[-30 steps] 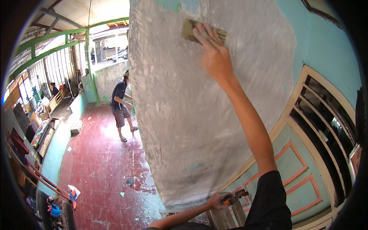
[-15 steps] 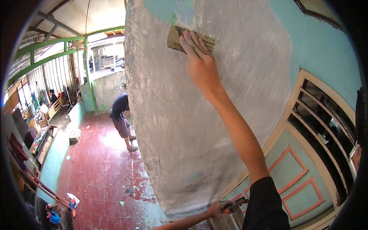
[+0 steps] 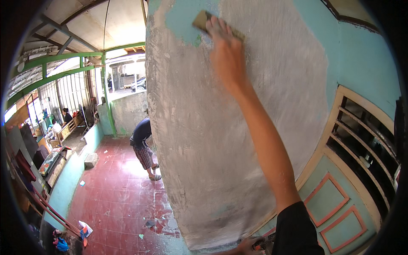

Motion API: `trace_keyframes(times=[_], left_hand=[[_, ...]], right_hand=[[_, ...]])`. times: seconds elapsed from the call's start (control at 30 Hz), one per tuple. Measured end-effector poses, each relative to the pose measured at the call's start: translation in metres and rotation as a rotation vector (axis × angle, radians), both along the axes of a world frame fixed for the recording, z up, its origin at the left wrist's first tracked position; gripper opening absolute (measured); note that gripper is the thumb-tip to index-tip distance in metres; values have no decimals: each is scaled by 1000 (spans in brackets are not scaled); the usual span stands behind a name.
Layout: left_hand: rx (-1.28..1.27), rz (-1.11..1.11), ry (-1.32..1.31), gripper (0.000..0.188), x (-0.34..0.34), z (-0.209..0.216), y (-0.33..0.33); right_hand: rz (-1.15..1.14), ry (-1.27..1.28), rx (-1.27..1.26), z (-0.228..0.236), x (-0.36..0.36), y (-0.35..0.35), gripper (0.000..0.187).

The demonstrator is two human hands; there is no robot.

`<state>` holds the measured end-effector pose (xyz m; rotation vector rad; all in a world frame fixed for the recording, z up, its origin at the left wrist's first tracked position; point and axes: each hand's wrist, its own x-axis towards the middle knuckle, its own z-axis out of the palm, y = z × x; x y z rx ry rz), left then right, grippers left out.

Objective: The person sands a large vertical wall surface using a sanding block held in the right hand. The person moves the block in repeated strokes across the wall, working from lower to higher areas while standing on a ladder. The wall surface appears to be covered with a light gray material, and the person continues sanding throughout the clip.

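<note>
My right hand (image 3: 227, 53) is raised high against a grey, plastered wall (image 3: 212, 144), arm stretched up. Under its fingers lies a piece of olive-brown sandpaper (image 3: 200, 19), pressed to the surface and sticking out on both sides; hand and paper are a little blurred. The paper overlaps the lower part of a light-blue painted patch (image 3: 180, 21). Low at the bottom edge, my left hand (image 3: 245, 247) is closed around an orange-and-black object (image 3: 258, 245), mostly cut off by the frame and my dark right sleeve (image 3: 296, 227), so its kind is unclear.
On the right are a green door with orange-trimmed panels (image 3: 327, 202) and a barred window (image 3: 361, 140). Past the wall's left edge, a bent-over person (image 3: 142, 136) stands on the red tiled floor (image 3: 114, 195). A low blue wall (image 3: 70, 187) runs along the left.
My right hand has moved the sandpaper up the wall, onto the light-blue patch. The view has tilted upward, so the surroundings sit lower and my left hand shows less.
</note>
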<state>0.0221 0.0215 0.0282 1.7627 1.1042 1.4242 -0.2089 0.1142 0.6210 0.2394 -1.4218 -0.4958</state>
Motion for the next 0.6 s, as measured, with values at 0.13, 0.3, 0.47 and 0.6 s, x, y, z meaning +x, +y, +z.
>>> trace_keyframes(times=[0.13,0.3,0.47,0.6], left_hand=[[81,-12,10,55,1,4,0],[50,83,68,56,7,-12,5],[113,53,57,59,7,-4,-1],[62,41,51,59,3,-5,-3]], right_hand=[[-4,17,-19,10,-5,-1,38],[-10,-87,-5,-42,12,4,37],[37,-58,57,4,7,7,37],[3,-58,-43,-34,3,0,36]])
